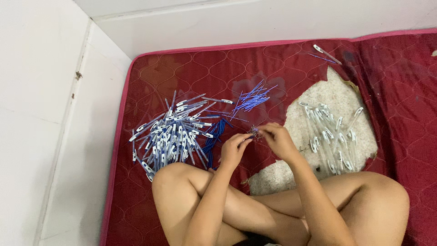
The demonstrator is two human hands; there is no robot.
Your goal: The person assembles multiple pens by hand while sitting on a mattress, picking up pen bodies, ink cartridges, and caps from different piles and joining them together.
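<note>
Where the two hands meet above the crossed legs, a small dark cluster of tiny parts (253, 132) sits pinched between them, too small to make out clearly. The left hand (234, 148) has its fingers closed toward it from seven o'clock; the right hand (278, 139) has its fingers pressed together on it from four o'clock. Just beyond the hands, at twelve o'clock, lies a loose fan of thin blue refills (253, 98). Out at nine o'clock is a big heap of finished blue-and-white pens (172, 134), with a few dark blue pieces (215, 136) beside it. At three o'clock a smaller batch of clear, white-capped pen bodies (331, 136) rests on the torn patch where pale foam (339, 93) shows through. Far off at one o'clock lie a stray pen and refill (325, 53). All of it sits on a red quilted mattress (182, 68) against a white wall (41, 114). Judging by the piles, most of the assembling looks done, with the clear bodies left.
</note>
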